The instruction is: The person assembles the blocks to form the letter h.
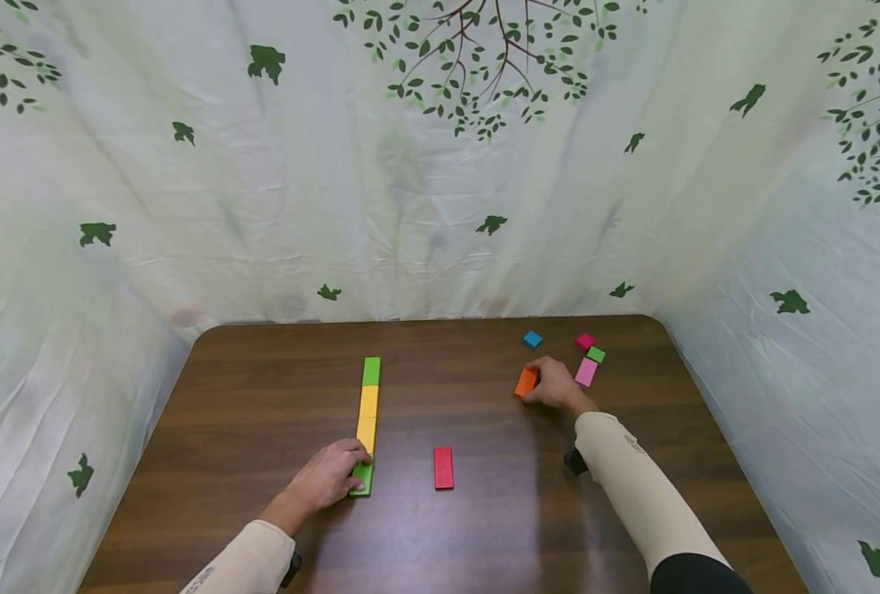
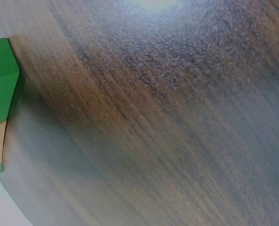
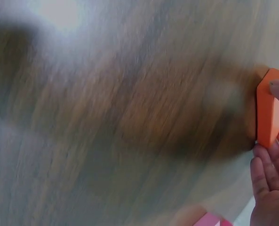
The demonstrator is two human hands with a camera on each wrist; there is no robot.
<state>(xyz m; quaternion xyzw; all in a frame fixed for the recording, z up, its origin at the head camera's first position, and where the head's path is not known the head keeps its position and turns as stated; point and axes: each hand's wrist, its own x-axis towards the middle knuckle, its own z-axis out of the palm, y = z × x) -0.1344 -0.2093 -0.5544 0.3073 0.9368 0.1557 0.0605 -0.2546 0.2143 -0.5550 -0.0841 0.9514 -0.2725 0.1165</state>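
Note:
On the table's left side, a straight row of flat blocks runs away from me: a near green block [image 1: 366,473], two yellow blocks [image 1: 368,414] and a far green block [image 1: 371,371]. My left hand [image 1: 322,476] holds the near green block between thumb and fingers; the left wrist view shows this green block [image 2: 5,70] at its left edge, most of the hand out of frame. Farther right, an orange block [image 1: 524,383] is pinched by my right hand [image 1: 556,384]. In the right wrist view, thumb and fingers grip the orange block [image 3: 269,113] at opposite ends.
A red block [image 1: 443,469] lies alone right of the row. Beyond my right hand are a blue block [image 1: 532,339], a dark pink block [image 1: 585,341], a small green block [image 1: 596,354] and a pink block [image 1: 586,372]. A leaf-patterned curtain [image 1: 425,272] borders the wooden table [image 1: 261,388].

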